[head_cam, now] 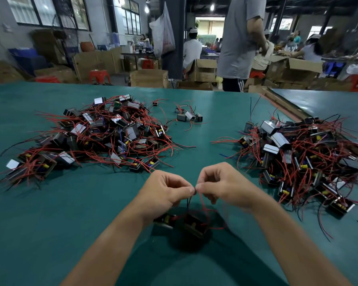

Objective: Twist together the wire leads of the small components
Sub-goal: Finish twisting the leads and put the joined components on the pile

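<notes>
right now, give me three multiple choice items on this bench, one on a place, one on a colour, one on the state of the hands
1. The small loose group of components lies:
A) between the left pile and right pile, toward the far edge
B) under the wrists
C) inside a cardboard box

2. The table surface is:
A) white
B) teal green
C) orange

3. The grip of the left hand and right hand is:
A) flat on the table
B) curled, holding nothing
C) pinched on wire leads

Answers:
1 A, the group sits apart in the gap between the piles, on the far side.
2 B, the bare cover shows teal green throughout.
3 C, the fingertips of both hands meet on the leads.
</notes>
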`<state>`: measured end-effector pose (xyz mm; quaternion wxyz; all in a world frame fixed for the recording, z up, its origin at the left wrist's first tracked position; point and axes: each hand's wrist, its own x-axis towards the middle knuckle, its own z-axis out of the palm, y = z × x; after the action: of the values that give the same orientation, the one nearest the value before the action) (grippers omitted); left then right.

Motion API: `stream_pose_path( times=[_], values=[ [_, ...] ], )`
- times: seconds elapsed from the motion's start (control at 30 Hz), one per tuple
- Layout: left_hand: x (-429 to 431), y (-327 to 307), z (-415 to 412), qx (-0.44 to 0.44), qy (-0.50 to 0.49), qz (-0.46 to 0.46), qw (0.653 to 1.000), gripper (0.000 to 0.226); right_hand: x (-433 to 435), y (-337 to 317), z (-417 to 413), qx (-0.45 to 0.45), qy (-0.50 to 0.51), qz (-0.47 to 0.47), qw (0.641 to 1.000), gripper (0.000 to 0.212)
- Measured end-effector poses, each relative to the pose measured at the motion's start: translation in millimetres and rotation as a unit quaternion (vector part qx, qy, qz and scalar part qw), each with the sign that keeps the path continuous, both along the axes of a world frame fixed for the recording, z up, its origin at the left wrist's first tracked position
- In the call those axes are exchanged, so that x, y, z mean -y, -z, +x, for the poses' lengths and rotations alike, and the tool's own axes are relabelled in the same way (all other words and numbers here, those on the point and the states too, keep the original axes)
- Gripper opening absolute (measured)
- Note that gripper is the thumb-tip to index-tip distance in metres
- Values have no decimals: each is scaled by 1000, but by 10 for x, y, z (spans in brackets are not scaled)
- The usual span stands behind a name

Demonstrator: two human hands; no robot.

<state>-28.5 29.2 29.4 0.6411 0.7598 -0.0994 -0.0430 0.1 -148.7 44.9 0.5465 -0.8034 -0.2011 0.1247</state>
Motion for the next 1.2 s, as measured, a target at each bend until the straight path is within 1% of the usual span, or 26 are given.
stream_pose_path(
  times=[0.07, 0.13, 0.2, 0.27, 0.33, 0.4, 0.47, 0.57, 0.7, 0.8, 1.03, 1.2],
  values=[
    [27, 10, -20, 101, -6, 58, 993, 15, -11, 4, 9, -75, 23, 45, 996, 16],
    [31, 17, -25, 173, -16, 63, 983, 12, -6, 5, 14, -111, 23, 102, 988, 13],
    [13, 22, -21, 211, -32, 61, 975, 11, 5, 0, 2, -114, 7, 134, 984, 12],
    [8, 37, -12, 226, -43, 81, 970, 12, 5, -8, -1, -106, -3, 133, 985, 9],
    [10, 65, 9, 222, -56, 101, 968, 14, -7, 0, 19, -111, 7, 125, 986, 17],
    [13, 93, 28, 208, -65, 111, 970, 15, -33, 27, 32, -95, 29, 107, 989, 24],
    [14, 108, 39, 184, -60, 108, 975, 17, -66, 61, 28, -52, 42, 82, 994, 25],
    [1, 113, 36, 176, -44, 101, 978, 19, -87, 100, 26, 5, 48, 48, 998, 25],
    [-10, 94, 25, 164, -43, 105, 980, 16, -22, 91, 48, -22, 29, 26, 999, 21],
    [-4, 84, 29, 159, -60, 117, 978, 19, 25, 63, 42, -28, 9, 14, 999, 19],
    [-14, 70, 18, 169, -63, 128, 975, 16, 46, 69, 65, -16, 20, 24, 999, 20],
    [-18, 119, 23, 152, -49, 108, 981, 15, 32, 84, 67, -5, 28, 48, 998, 17]
  ],
)
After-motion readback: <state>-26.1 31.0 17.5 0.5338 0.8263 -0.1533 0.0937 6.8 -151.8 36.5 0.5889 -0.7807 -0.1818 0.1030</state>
